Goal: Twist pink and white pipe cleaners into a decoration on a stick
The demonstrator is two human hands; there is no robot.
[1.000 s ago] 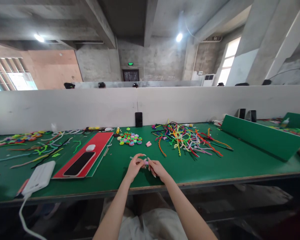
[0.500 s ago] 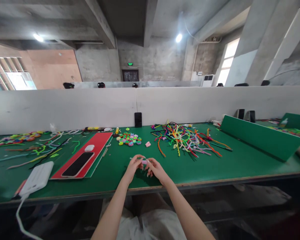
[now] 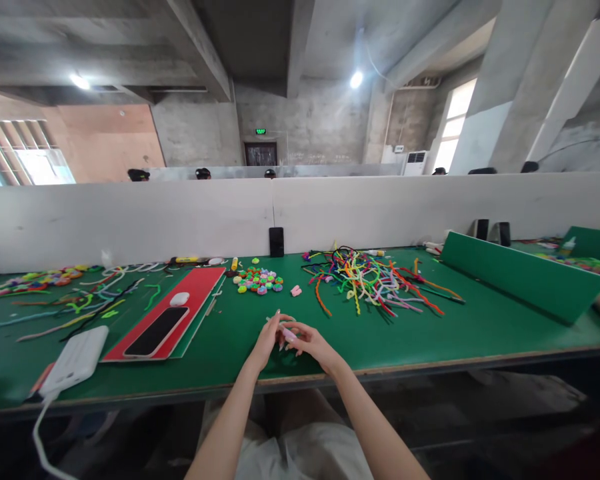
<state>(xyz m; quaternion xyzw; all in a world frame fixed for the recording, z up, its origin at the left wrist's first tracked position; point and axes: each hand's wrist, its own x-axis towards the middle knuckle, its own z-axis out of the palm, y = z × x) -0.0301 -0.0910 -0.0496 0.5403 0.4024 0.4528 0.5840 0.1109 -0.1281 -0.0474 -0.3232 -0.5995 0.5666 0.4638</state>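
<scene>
My left hand and my right hand meet above the green table near its front edge. Between their fingertips is a short pink pipe cleaner, which looks wound into a small roll. A thin pale end sticks out by the left fingers. Both hands are closed on the piece, though the fingers partly cover it. Just beyond them lies a small pink pipe-cleaner piece. Farther back is a cluster of colourful small rounds, and to its right spreads a tangled heap of loose pipe cleaners.
On the left, a red board carries a phone and a white case. Beside it are a white power bank with a cable and more pipe cleaners. A green divider stands right; a white partition runs behind.
The right fingers have shifted slightly left and closer to the left hand, and the pink piece now tilts between them. The things on the table stay where they were.
</scene>
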